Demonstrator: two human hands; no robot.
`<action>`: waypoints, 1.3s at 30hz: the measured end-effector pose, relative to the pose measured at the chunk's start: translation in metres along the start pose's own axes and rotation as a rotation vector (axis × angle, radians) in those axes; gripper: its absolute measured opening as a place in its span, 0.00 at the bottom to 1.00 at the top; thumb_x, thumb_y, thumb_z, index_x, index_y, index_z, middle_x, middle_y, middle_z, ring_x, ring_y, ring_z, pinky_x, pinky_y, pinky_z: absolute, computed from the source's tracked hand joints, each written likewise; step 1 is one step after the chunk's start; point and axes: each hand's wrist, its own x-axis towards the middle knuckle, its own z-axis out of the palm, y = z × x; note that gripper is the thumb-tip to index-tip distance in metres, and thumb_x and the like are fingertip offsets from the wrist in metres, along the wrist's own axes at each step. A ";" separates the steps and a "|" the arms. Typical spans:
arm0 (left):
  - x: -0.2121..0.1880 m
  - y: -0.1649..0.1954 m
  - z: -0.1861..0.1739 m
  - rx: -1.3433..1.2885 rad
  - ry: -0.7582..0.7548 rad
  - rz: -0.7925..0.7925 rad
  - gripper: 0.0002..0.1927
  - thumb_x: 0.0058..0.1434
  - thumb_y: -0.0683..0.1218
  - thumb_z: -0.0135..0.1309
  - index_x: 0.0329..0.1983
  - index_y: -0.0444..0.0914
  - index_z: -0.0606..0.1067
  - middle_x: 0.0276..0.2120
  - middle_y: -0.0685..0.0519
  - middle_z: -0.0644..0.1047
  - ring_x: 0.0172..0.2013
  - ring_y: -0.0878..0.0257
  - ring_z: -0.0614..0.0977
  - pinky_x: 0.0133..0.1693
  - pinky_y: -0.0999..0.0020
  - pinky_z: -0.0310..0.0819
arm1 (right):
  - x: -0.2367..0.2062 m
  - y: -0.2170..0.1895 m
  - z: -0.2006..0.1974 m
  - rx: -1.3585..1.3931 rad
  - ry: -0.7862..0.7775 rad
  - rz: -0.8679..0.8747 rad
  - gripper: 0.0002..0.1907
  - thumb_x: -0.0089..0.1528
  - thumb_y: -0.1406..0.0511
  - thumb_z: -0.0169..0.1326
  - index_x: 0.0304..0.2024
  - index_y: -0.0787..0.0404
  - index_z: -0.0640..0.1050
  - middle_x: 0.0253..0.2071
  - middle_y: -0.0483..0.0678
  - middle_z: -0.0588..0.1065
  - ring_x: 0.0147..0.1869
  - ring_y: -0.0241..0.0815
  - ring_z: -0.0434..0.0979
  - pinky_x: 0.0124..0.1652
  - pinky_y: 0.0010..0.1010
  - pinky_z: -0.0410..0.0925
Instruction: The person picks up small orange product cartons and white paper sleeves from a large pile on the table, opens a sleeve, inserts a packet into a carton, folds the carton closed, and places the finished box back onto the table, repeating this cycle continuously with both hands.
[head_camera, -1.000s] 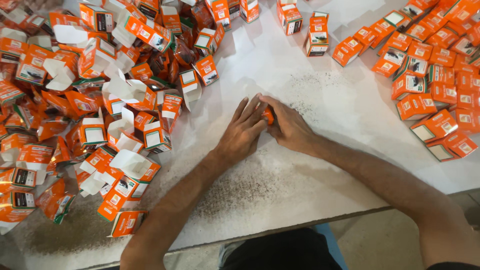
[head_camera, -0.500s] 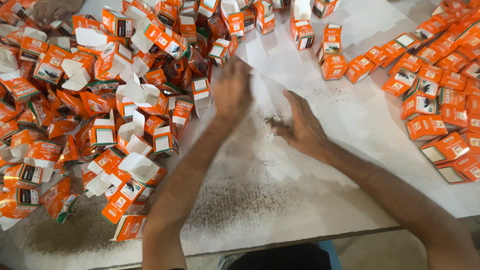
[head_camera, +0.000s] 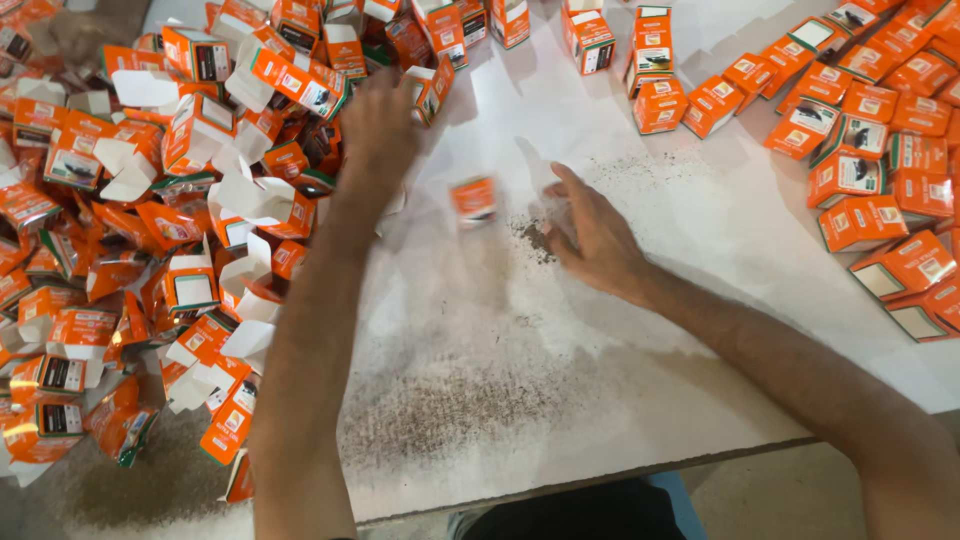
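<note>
My left hand (head_camera: 378, 125) is stretched out and blurred over the heap of small orange-and-white cartons (head_camera: 180, 200) at the left. Its fingers lie on the cartons near an open-flapped one (head_camera: 432, 88), and I cannot see whether they grip anything. A single small orange carton (head_camera: 473, 200), blurred, lies on the white table (head_camera: 600, 380) between my hands, touching neither. My right hand (head_camera: 590, 235) rests low over the table with its fingers spread and nothing in it, beside a patch of dark grains (head_camera: 535, 238).
Closed orange cartons (head_camera: 860, 170) lie in loose rows at the right and along the far edge (head_camera: 590, 40). More dark grains (head_camera: 450, 410) are scattered near the table's front edge. Clear wrappers lie among the heap at the left.
My hands, together on one small carton a second ago, have parted. The left has reached up into the heap, the right has stayed near the middle, and the carton now lies loose between them.
</note>
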 end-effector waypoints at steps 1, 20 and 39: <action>0.000 -0.016 0.001 0.124 -0.355 -0.062 0.17 0.52 0.41 0.59 0.47 0.38 0.77 0.45 0.42 0.78 0.48 0.47 0.79 0.44 0.52 0.78 | -0.001 0.000 0.000 -0.054 -0.011 -0.045 0.43 0.62 0.63 0.56 0.74 0.70 0.52 0.66 0.62 0.68 0.69 0.60 0.67 0.63 0.47 0.64; 0.011 -0.023 0.016 0.335 -0.862 0.221 0.15 0.62 0.45 0.59 0.53 0.47 0.74 0.47 0.48 0.79 0.48 0.53 0.84 0.42 0.56 0.81 | 0.077 -0.005 0.079 0.216 -0.134 -0.148 0.35 0.62 0.64 0.58 0.70 0.60 0.61 0.64 0.56 0.74 0.66 0.58 0.75 0.62 0.46 0.69; -0.017 0.049 -0.046 -0.868 0.250 -0.455 0.21 0.65 0.37 0.63 0.53 0.32 0.64 0.45 0.44 0.75 0.42 0.58 0.82 0.44 0.64 0.81 | 0.011 -0.014 0.029 -0.141 0.006 -0.254 0.39 0.63 0.58 0.62 0.67 0.68 0.58 0.53 0.60 0.70 0.60 0.58 0.68 0.61 0.52 0.62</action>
